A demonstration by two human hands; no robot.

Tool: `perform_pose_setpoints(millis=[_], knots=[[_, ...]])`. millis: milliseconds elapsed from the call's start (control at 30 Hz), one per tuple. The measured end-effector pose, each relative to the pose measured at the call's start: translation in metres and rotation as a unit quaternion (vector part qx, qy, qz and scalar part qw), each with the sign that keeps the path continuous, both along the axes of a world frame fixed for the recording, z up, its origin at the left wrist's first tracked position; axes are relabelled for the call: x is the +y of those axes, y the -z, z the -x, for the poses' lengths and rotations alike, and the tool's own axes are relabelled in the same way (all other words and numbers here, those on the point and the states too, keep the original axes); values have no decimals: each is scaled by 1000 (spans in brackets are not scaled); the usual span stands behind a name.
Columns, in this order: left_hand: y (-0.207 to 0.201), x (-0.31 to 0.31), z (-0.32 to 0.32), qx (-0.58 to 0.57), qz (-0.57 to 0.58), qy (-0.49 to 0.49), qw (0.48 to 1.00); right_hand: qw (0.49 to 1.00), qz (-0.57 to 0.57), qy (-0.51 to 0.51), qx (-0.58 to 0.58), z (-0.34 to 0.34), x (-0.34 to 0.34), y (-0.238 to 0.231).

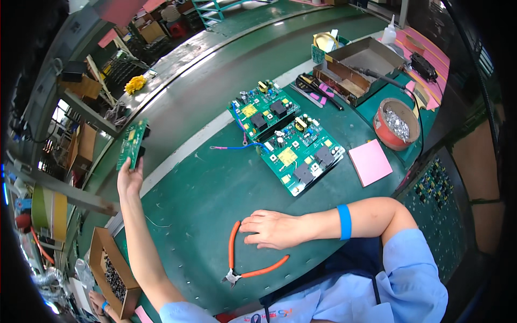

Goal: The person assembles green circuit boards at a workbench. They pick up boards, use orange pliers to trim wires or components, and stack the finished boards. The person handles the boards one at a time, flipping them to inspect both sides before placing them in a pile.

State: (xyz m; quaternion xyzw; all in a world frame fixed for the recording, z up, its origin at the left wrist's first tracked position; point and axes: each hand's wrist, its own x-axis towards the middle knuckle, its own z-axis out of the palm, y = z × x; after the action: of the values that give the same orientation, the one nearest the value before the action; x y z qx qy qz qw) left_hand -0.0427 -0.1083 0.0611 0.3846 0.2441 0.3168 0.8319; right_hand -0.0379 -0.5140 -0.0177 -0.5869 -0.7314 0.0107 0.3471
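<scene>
My left hand point(130, 176) reaches out to the far left, its fingers closed on the lower edge of a green circuit board point(131, 142) held upright. My right hand point(267, 229), palm down on the green table, has its fingers loosely spread beside one handle of the side cutters point(232, 276). These orange-handled cutters lie with handles apart, jaws toward me. Beyond my right hand sit two populated circuit boards, a nearer one point(288, 156) and a farther one point(257, 111). A blue lead point(239, 147) with a pink-sleeved end sticks out leftward from the nearer board.
At right are a pink pad point(370, 163), a red round tub of silvery scraps point(384, 131), a soldering iron point(377, 75) and a metal tray point(371, 51). A conveyor point(215, 81) runs behind. Lower left, a cardboard box point(100, 252) of small parts stands near another person's hand point(97, 299).
</scene>
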Motion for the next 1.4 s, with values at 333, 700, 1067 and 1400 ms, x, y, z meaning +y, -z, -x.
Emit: perform_pose_setpoints(millis=[333,700,1067,1400], knots=[[-1,-184,125,35,-70,136,988,871,43,69,484,5,4,-37],[28,-221,143,25,-66,196,978,603,33,-56,795,4,45,-39],[34,-223,143,51,-114,253,959,590,88,-40,802,-3,42,-27],[34,-221,143,56,-118,254,958,588,91,-36,803,-3,42,-24]])
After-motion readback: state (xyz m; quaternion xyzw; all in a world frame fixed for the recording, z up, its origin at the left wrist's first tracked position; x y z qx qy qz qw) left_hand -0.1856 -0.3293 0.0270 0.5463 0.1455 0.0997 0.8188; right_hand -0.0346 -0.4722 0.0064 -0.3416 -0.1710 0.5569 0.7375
